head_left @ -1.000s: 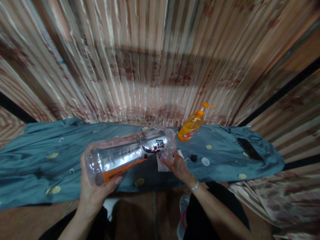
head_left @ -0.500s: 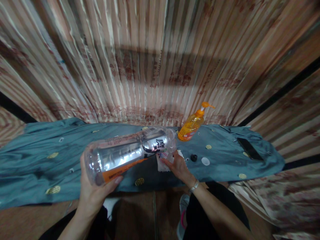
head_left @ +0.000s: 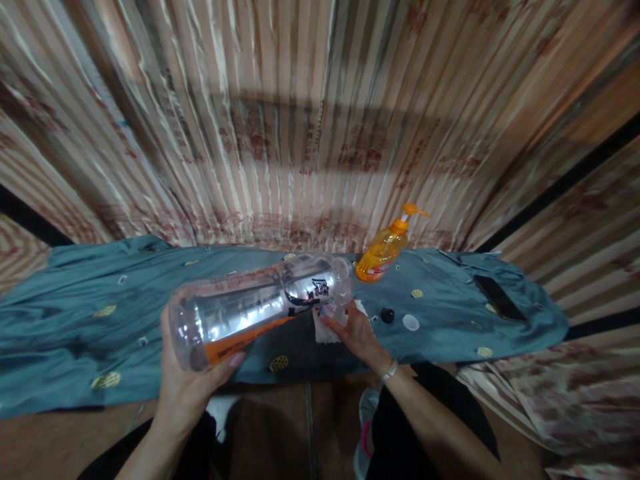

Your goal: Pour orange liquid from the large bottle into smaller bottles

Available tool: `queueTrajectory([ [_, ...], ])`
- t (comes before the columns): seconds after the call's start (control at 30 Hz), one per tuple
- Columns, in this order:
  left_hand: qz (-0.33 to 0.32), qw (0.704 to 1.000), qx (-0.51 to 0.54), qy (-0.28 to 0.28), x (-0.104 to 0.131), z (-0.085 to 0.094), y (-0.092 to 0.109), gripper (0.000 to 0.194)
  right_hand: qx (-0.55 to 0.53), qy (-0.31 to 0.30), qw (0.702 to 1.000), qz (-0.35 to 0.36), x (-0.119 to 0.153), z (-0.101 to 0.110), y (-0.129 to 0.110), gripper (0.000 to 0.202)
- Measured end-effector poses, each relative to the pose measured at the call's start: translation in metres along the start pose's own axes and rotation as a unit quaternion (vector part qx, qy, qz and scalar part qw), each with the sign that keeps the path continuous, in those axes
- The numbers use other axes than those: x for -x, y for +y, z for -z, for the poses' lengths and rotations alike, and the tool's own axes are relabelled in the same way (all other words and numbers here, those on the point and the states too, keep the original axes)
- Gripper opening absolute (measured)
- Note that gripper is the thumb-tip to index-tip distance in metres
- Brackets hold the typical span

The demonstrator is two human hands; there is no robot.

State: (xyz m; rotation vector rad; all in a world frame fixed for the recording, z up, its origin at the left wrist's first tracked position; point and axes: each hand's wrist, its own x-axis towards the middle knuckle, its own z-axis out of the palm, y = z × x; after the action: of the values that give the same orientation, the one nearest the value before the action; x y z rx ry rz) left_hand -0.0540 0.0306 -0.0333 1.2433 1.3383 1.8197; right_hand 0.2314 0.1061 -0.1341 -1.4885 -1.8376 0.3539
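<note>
A large clear plastic bottle [head_left: 260,303] with a silver and orange label lies tilted almost on its side above the cloth-covered table. My left hand [head_left: 193,380] is wrapped round its base end, thumb along the near side. At the neck end, which points right, my right hand [head_left: 357,333] grips from below; its fingertips are partly hidden behind the bottle. Just under the neck and beside my right thumb is a white printed piece of paper or cloth [head_left: 327,333], partly covered by hand and bottle. I cannot tell whether my right hand touches it.
A pump bottle of orange liquid [head_left: 383,253] stands beyond the neck. To the right are a small black cap [head_left: 387,315], a white disc [head_left: 411,323] and a dark phone [head_left: 500,298]. A teal cloth [head_left: 280,340] covers the table; a striped curtain [head_left: 310,133] hangs behind it.
</note>
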Motion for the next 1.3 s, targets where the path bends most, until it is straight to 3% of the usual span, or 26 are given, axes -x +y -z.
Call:
queueTrajectory([
  [0.47,0.008,1.000,0.003,-0.003,0.001,-0.001,0.002,0.087,0.021,-0.002,1.000,-0.008,0.002,-0.005,0.005,0.047],
  [0.7,-0.007,1.000,-0.009,-0.010,0.001,0.000,0.001,0.089,0.017,0.004,1.000,0.010,0.001,-0.005,0.006,0.059],
  [1.13,0.001,1.000,-0.010,-0.007,0.000,-0.005,0.010,0.084,0.017,-0.004,1.000,0.003,0.001,-0.001,0.001,0.043],
  [1.3,-0.010,1.000,-0.010,0.000,0.000,-0.006,0.010,0.086,0.020,-0.001,1.000,0.000,0.001,-0.003,0.003,0.050],
])
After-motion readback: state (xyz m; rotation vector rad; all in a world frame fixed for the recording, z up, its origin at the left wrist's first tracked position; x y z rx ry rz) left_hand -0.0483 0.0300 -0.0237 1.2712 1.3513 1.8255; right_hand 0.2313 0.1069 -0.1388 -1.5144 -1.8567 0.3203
